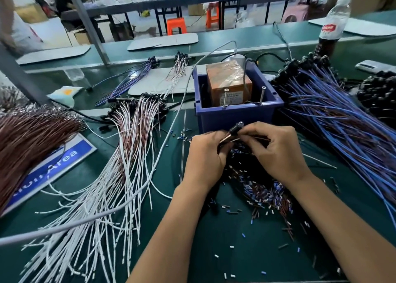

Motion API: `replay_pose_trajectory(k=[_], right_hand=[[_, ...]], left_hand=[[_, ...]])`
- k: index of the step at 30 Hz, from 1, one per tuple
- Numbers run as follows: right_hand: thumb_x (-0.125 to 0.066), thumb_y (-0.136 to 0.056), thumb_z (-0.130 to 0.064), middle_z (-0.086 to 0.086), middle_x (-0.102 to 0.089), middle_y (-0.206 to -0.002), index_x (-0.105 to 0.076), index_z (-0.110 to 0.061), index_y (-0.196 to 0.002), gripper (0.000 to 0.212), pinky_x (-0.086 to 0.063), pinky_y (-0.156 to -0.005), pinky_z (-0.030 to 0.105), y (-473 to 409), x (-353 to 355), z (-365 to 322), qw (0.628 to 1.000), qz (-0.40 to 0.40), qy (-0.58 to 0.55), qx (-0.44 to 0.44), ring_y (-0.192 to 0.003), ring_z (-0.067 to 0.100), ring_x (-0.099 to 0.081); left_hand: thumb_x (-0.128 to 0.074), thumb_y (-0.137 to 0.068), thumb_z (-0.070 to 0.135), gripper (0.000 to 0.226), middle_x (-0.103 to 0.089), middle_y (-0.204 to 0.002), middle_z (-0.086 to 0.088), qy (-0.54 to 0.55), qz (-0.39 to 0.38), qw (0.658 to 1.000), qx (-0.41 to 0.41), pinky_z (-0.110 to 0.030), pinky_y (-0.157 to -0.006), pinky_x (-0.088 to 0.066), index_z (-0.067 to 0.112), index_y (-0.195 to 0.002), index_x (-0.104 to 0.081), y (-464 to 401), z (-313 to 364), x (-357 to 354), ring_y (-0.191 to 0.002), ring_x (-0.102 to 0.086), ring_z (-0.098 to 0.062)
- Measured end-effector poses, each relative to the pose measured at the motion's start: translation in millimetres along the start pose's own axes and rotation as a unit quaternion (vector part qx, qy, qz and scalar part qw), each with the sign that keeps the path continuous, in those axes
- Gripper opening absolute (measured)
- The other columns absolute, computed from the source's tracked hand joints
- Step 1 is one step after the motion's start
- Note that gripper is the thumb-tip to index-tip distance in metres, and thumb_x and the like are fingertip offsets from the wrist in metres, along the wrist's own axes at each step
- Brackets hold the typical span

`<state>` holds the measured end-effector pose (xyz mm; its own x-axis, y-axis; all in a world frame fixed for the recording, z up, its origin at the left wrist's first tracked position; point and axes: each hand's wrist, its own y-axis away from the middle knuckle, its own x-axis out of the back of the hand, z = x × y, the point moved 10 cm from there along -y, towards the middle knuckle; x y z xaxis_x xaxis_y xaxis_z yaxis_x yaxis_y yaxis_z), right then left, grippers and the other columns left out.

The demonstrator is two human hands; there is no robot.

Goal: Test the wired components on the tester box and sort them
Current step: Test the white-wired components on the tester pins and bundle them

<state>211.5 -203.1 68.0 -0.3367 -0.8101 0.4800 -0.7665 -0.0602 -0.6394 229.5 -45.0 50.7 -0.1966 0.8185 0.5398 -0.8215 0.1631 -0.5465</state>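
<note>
A small black wired component (236,128) with brown leads is pinched between my left hand (204,157) and my right hand (276,152), just in front of the tester box. That tester box (228,83) is an orange unit wrapped in clear film, sitting in a blue bin (237,116) with two metal posts (261,95) on its near edge. White-wired components (128,154) fan out to the left. Blue-wired ones (334,119) spread to the right. Brown-wired ones (32,137) lie at the far left.
Cut wire-sleeve bits (257,188) litter the green mat beneath my hands. A grey cable (162,149) crosses from the tester to the lower left. A blue-and-white sign (53,164) lies left; a bottle (333,25) stands back right. Two small sorted bundles (150,72) rest behind.
</note>
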Motion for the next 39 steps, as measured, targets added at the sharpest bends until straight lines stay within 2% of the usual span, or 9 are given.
replay_pose_trajectory(k=[7,17,22,27,30,32,34,37,39], right_hand=[[-0.076,-0.092,-0.011,-0.021,-0.073,-0.083,-0.08,-0.018,-0.095,0.008,-0.047,-0.068,0.008,-1.7,-0.1,7.9,0.997,-0.009,-0.025,-0.069,-0.07,-0.005,-0.068],[-0.066,-0.101,-0.018,-0.018,-0.063,-0.07,-0.069,-0.015,-0.096,0.007,-0.043,-0.06,0.023,-3.0,-6.1,9.3,0.997,-0.041,0.007,-0.066,-0.059,-0.002,-0.059],[-0.065,-0.102,-0.018,-0.021,-0.057,-0.062,-0.066,-0.017,-0.094,0.008,-0.038,-0.057,0.01,-2.2,-7.1,14.4,0.996,-0.031,0.005,-0.078,-0.059,-0.002,-0.062],[-0.06,-0.105,-0.018,-0.004,-0.073,-0.07,-0.061,-0.023,-0.088,0.017,-0.047,-0.049,0.025,-4.4,13.7,33.8,0.984,0.032,-0.076,-0.161,-0.044,0.01,-0.059],[-0.067,-0.102,-0.023,0.0,-0.075,-0.072,-0.06,-0.021,-0.096,0.009,-0.043,-0.044,0.025,-3.9,10.3,31.8,0.978,-0.033,-0.106,-0.178,-0.04,0.014,-0.054],[-0.071,-0.097,-0.028,0.01,-0.076,-0.074,-0.057,-0.017,-0.108,0.021,-0.04,-0.04,0.024,1.1,-2.6,32.6,0.953,-0.117,-0.182,-0.212,-0.04,0.018,-0.052],[-0.072,-0.093,-0.031,0.019,-0.076,-0.085,-0.055,-0.014,-0.117,0.034,-0.036,-0.037,0.02,7.3,-9.3,30.2,0.899,-0.199,-0.306,-0.243,-0.043,0.018,-0.053],[-0.071,-0.097,-0.028,0.024,-0.075,-0.098,-0.063,-0.01,-0.116,0.027,-0.039,-0.041,0.019,12.2,-2.9,11.8,0.839,-0.298,-0.41,-0.198,-0.052,0.019,-0.06],[-0.059,-0.101,-0.025,0.025,-0.074,-0.102,-0.069,-0.006,-0.11,0.023,-0.043,-0.044,0.02,13.6,0.4,3.7,0.815,-0.312,-0.458,-0.169,-0.055,0.02,-0.063]], left_hand=[[-0.074,-0.09,0.015,0.009,-0.07,-0.073,-0.004,-0.008,0.021,1.0,-0.004,-0.041,-0.064,-0.052,0.006,-0.087,-0.078,-0.1,-3.4,5.5,-0.066,-0.065,-0.024],[-0.069,-0.089,0.021,0.022,-0.066,-0.07,-0.008,0.032,0.0,0.999,0.021,-0.045,-0.063,-0.049,0.002,-0.079,-0.072,1.6,-5.4,-0.4,-0.066,-0.062,-0.028],[-0.069,-0.089,0.022,0.021,-0.067,-0.07,-0.007,0.038,0.002,0.999,0.025,-0.045,-0.063,-0.05,0.004,-0.078,-0.072,0.6,-7.4,-2.1,-0.066,-0.063,-0.028],[-0.073,-0.087,0.017,0.011,-0.068,-0.067,-0.001,0.054,0.016,0.996,0.062,-0.04,-0.061,-0.051,0.012,-0.078,-0.075,2.8,-17.3,3.9,-0.063,-0.063,-0.022],[-0.074,-0.089,0.012,0.011,-0.067,-0.065,0.002,0.067,0.013,0.995,0.076,-0.035,-0.058,-0.05,0.017,-0.078,-0.074,2.1,-17.6,5.1,-0.061,-0.061,-0.019],[-0.075,-0.09,0.01,0.012,-0.067,-0.066,0.008,0.075,0.016,0.994,0.077,-0.026,-0.06,-0.048,0.018,-0.08,-0.073,1.4,-17.2,6.5,-0.061,-0.061,-0.009],[-0.074,-0.09,0.01,0.011,-0.068,-0.068,0.009,0.097,0.023,0.992,0.082,-0.016,-0.061,-0.044,0.016,-0.081,-0.073,1.1,-18.5,8.9,-0.061,-0.061,-0.005],[-0.074,-0.092,0.011,0.009,-0.072,-0.072,0.005,0.144,0.016,0.985,0.097,-0.024,-0.063,-0.05,0.015,-0.084,-0.075,0.4,-20.0,8.7,-0.066,-0.065,-0.011],[-0.073,-0.092,0.013,0.008,-0.074,-0.075,0.004,0.192,0.003,0.974,0.117,-0.027,-0.066,-0.053,0.017,-0.085,-0.075,1.2,-22.5,6.1,-0.07,-0.068,-0.013]])
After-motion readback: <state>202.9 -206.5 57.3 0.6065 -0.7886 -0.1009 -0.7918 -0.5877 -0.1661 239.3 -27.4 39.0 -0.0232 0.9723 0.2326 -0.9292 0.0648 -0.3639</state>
